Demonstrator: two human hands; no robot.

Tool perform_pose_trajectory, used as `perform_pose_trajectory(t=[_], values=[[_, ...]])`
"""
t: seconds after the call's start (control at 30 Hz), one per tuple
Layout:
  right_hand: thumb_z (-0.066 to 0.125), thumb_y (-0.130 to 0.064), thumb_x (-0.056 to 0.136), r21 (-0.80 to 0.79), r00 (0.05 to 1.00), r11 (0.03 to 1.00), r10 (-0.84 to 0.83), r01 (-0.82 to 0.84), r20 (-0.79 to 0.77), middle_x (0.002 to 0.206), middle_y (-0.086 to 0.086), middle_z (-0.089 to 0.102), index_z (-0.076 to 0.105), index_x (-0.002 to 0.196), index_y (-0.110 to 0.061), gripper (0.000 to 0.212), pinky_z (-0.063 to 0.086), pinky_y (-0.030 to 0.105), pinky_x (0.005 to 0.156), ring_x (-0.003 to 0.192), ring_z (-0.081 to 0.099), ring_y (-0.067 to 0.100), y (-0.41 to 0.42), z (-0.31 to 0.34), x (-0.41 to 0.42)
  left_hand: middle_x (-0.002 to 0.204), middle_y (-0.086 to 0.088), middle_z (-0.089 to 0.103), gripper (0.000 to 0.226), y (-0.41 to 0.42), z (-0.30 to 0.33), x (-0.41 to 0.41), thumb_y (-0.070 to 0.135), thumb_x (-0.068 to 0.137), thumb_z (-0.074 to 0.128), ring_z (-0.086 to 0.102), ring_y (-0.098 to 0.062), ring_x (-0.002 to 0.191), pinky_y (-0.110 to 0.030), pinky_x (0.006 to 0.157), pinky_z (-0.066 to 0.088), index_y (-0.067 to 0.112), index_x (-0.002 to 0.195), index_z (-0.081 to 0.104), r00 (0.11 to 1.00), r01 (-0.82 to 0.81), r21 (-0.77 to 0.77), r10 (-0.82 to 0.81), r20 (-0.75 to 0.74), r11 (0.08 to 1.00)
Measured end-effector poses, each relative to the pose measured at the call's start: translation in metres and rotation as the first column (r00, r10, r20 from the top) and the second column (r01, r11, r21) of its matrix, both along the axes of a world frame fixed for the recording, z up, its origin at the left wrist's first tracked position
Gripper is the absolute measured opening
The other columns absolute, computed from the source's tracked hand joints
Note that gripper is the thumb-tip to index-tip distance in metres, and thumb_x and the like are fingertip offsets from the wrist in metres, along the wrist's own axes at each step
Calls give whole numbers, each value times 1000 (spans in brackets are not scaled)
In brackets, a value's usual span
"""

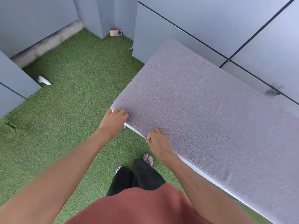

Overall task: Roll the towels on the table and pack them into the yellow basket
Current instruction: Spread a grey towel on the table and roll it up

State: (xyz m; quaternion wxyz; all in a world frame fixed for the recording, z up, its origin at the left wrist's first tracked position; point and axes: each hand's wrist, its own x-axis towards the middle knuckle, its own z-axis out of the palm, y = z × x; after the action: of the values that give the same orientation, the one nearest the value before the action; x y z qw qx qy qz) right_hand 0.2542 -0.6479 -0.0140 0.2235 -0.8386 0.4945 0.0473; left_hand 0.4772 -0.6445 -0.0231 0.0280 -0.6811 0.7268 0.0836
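A large grey-lilac terry towel (202, 110) lies spread flat over the white-edged surface (191, 162), covering nearly all of it that shows, with its near-left end hanging close to the surface's edge. No part of the towel is rolled: it is one smooth sheet with only faint creases toward the right. On that showing, the task looks to be at its very beginning for this towel, with rolling not yet started.

The person stands at the surface's left end with both arms stretched forward. The left hand (114, 118) rests at the towel's near-left corner, fingers bent over the hem and down onto the pile; the thumb is hidden, so whether it pinches the cloth or merely presses it cannot be told. The right hand (157, 141) sits just along the same short hem, fingers curled over the edge, the thumb tucked at the hem's underside, apparently pinching the cloth. The two hands are near each other, both on the same end of the towel, which suits turning that hem over to begin a roll.

The yellow basket is not in view, and no other towels can be seen, rolled or unrolled, so how many are packed or waiting cannot be judged. What remains, as far as can be seen, is the whole roll of this towel and its packing.

Green artificial turf (72, 102) covers the floor, with grey panelled walls (226, 21) behind.
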Motion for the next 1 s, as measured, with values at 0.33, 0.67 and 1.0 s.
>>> perform_pose_trajectory(t=[0.33, 0.67, 1.0], values=[[46, -29, 99, 23, 995, 999, 23, -25, 102, 108, -6, 55, 51, 108, -23, 13, 45, 32, 81, 94, 52, 14, 27, 2, -12, 110, -4, 61, 18, 44, -22, -10, 14, 91, 58, 57, -21, 105, -44, 98, 48, 15, 109, 59, 951, -257, -3, 252, -178, 967], [48, -40, 96, -57, 986, 986, -159, 157, -40, 94, -10, 55, 57, 95, -22, 20, 49, 29, 74, 84, 54, 10, 21, 14, -164, 100, -2, 60, 18, 45, -10, -138, 16, 83, 71, 58, -19, 95, -34, 82, 54, 16, 99, 63, 923, 82, -157, -134, -360, 984], [49, -44, 93, -92, 966, 964, 243, -251, -87, 93, -8, 56, 49, 95, -23, 21, 50, 28, 68, 82, 50, 11, 21, -1, -272, 97, 2, 58, 42, 52, -17, -274, 9, 63, 82, 52, -18, 86, -32, 71, 51, 19, 95, 57, 953, 262, -164, -282, -114, 951]])
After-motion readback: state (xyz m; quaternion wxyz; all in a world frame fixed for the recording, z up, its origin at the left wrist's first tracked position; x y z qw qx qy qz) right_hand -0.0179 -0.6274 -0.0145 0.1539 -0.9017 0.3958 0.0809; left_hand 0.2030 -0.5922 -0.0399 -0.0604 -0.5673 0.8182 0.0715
